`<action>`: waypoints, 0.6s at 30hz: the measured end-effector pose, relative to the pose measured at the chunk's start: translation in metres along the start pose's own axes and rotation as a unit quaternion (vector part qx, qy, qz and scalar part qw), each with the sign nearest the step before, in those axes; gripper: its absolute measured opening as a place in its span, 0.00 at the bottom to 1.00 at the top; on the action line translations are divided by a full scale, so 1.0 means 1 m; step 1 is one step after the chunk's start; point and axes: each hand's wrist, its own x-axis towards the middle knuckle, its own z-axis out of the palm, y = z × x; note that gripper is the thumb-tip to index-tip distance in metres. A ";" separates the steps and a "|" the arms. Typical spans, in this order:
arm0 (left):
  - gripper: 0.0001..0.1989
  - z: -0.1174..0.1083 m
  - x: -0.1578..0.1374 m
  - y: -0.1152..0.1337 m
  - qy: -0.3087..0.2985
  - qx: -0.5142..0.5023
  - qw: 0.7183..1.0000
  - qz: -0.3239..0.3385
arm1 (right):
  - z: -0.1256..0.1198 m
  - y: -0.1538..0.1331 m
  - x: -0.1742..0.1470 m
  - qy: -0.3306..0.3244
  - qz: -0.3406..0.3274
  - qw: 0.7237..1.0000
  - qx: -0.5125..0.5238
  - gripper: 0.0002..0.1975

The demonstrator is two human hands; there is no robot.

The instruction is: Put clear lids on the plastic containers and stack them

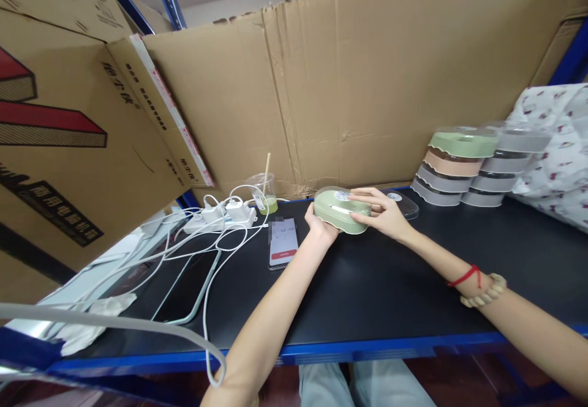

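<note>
A pale green oval box (344,212) with a wavy rim, a clear lid and a round label is held up over the far part of the black tabletop. My left hand (320,223) supports it from the left side and below, fingers wrapped under it. Against its right side and top, the fingers of my right hand (383,211) are pressed. Behind my right hand a clear lid (404,205) with a label lies on the table, partly hidden.
Two stacks of similar boxes (448,165) stand at the back right beside a patterned white bag (555,156). Left of my hands are a phone (282,245), a cup with a straw (269,202), a power strip (220,214), tangled cables and a tablet (188,287). Cardboard (367,89) walls the back.
</note>
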 end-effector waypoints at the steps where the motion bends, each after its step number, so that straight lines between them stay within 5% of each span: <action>1: 0.23 0.000 0.000 0.000 0.000 -0.001 1.000 0.002 | 0.000 0.001 0.000 0.001 0.000 1.000 0.003 0.17; 12: 0.28 -0.003 0.002 0.002 -0.073 0.016 0.997 0.020 | -0.003 0.003 0.000 -0.026 -0.136 0.985 -0.106 0.20; 18: 0.13 -0.001 0.000 0.001 -0.067 0.065 0.994 0.050 | 0.000 -0.001 -0.001 -0.044 -0.081 0.988 -0.123 0.21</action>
